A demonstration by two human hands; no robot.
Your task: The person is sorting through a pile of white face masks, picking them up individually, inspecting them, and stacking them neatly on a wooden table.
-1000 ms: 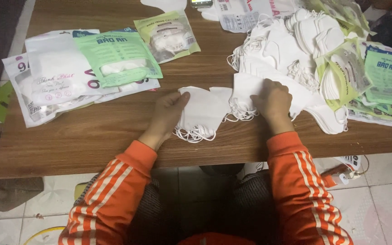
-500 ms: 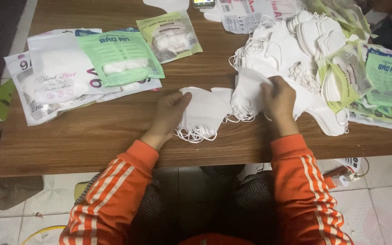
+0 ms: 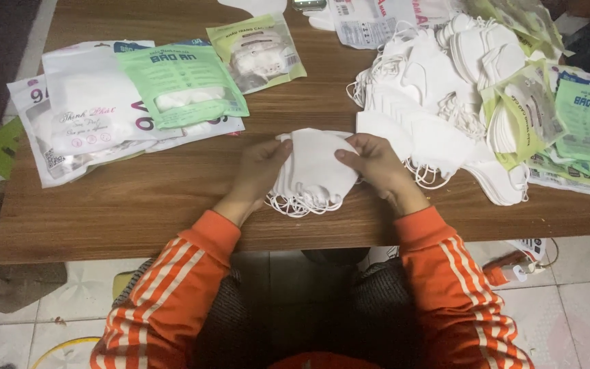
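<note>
Between the left hand and right hand sits a white stack of face masks. Both sleeves are orange with white stripes. The wooden table beneath is brown. Left of the left hand lies a green-and-white packet.

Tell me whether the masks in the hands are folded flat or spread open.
Folded flat: the masks form a neat stack between the left hand and right hand.
</note>
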